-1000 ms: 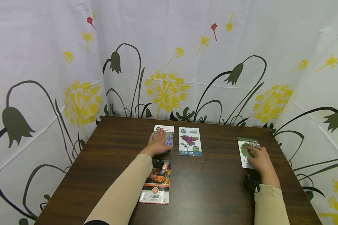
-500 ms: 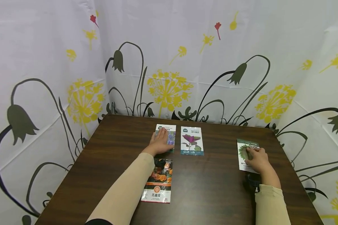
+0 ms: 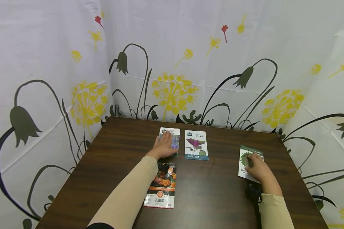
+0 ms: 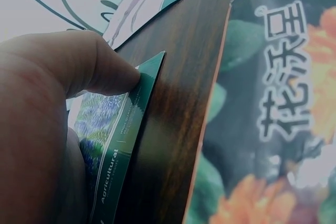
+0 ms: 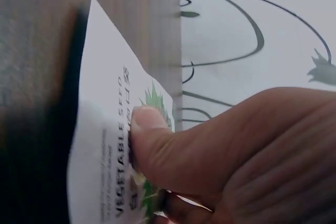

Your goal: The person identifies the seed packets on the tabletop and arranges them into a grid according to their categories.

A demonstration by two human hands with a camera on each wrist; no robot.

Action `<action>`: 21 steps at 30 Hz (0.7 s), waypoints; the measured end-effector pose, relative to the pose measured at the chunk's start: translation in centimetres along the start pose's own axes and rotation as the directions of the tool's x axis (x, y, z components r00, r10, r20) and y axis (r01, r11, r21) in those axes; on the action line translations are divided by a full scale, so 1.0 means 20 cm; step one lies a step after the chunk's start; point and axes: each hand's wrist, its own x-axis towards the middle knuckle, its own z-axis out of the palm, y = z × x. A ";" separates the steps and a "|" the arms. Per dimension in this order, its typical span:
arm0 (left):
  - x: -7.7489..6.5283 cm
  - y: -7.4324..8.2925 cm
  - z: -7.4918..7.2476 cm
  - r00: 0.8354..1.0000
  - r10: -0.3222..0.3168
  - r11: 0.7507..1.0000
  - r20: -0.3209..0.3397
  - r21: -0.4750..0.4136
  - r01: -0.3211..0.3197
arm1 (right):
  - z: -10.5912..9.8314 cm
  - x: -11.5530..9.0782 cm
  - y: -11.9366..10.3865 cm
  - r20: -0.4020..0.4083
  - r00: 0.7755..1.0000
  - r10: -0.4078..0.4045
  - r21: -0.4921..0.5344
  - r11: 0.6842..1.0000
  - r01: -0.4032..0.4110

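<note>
My left hand (image 3: 162, 148) lies with straight fingers on a seed packet with purple-blue flowers (image 3: 175, 141). In the left wrist view its thumb touches that packet's green edge. On the right, my right hand (image 3: 259, 168) pinches a white and green vegetable seed packet (image 3: 243, 161) at its side, covering part of the picture. The right wrist view shows the thumb pressed on the packet's printed front, with its near edge raised above the table and a dark shadow beside it. Other fingers are mostly hidden behind the packet.
A packet with a magenta plant (image 3: 196, 145) lies just right of the left hand. An orange marigold packet (image 3: 160, 187) lies nearer, partly under the left sleeve. The brown table (image 3: 212, 197) meets a flower-printed curtain (image 3: 172, 38) at the back.
My right hand has drawn the vegetable seed packet a little toward me and tilted it. My left hand stays on its packet. The view has shifted slightly.
</note>
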 end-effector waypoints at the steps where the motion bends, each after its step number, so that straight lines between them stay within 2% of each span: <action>1: 0.00 0.00 0.00 1.000 0.002 1.000 -0.002 -0.001 -0.002 | 0.00 0.00 -0.01 -0.002 1.000 -0.007 -0.007 1.000 0.007; 11: 0.02 -0.01 0.02 1.000 -0.018 1.000 0.024 0.002 0.018 | 0.03 -0.08 -0.06 0.008 0.999 -0.047 -0.063 0.997 0.047; 21: 0.02 -0.02 0.01 0.999 -0.021 1.000 0.028 0.004 0.021 | 0.03 -0.10 -0.15 0.019 0.997 -0.077 -0.088 0.993 0.079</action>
